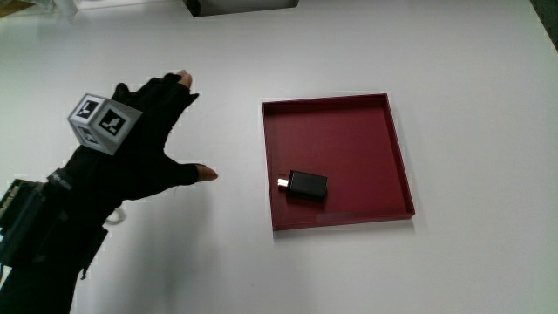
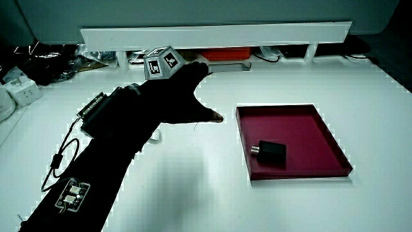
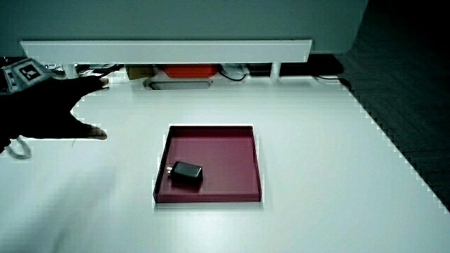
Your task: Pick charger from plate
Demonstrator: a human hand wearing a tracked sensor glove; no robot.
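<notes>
You've got no readable text, brand or number anywhere here. The only markings are the black-and-white square patterns on the cube on the back of the hand, and they spell nothing out.

The forearm runs out at a corner of the frame in the main view, and in a side view the frame's edge cuts away most of the hand. A dark thing at the edge of the table is mostly cut off. The clutter near the partition is too small to tell.
</notes>
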